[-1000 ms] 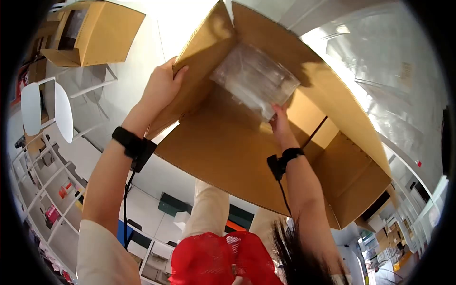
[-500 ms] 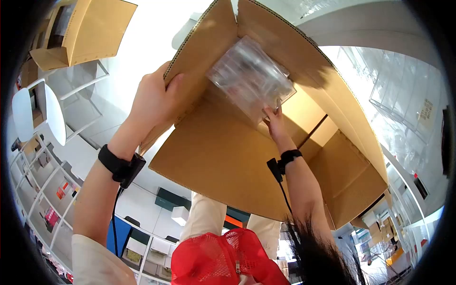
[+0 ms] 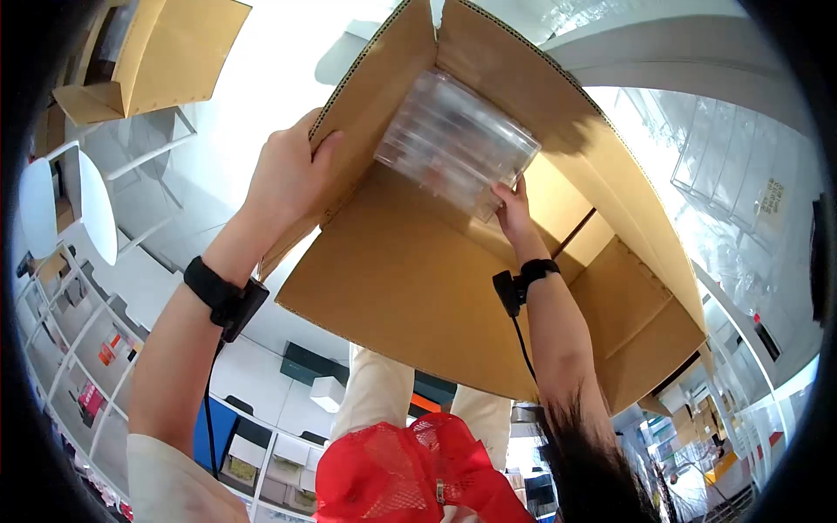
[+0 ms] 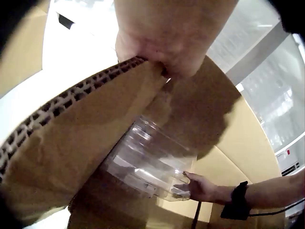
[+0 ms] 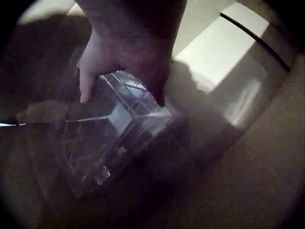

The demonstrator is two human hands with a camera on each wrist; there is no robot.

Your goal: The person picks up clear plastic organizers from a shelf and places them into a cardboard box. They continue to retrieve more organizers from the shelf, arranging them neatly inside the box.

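Note:
A large cardboard box (image 3: 392, 270) stands tilted with its flaps spread. At its upper left my left hand (image 3: 283, 174) grips a flap, thumb on the inner face and fingers behind it. The flap's corrugated edge runs below that hand in the left wrist view. Inside the box lies a clear, rigid plastic container (image 3: 453, 144) with ribbed or divided walls. My right hand (image 3: 514, 209) reaches in and holds the container's near right corner. In the right wrist view the thumb and fingers straddle the transparent end of the container (image 5: 121, 117).
Another open cardboard box (image 3: 179, 57) stands at the upper left, close to a white chair (image 3: 96, 200). White wire shelving (image 3: 74, 340) runs down the left side. To the right are clear plastic sheets or bins (image 3: 732, 157). A red mesh garment (image 3: 418, 471) shows at the bottom.
The clear container has turned slightly inside the box, with my right hand staying at its corner. My left hand keeps its grip on the flap; the head view has shifted a little.

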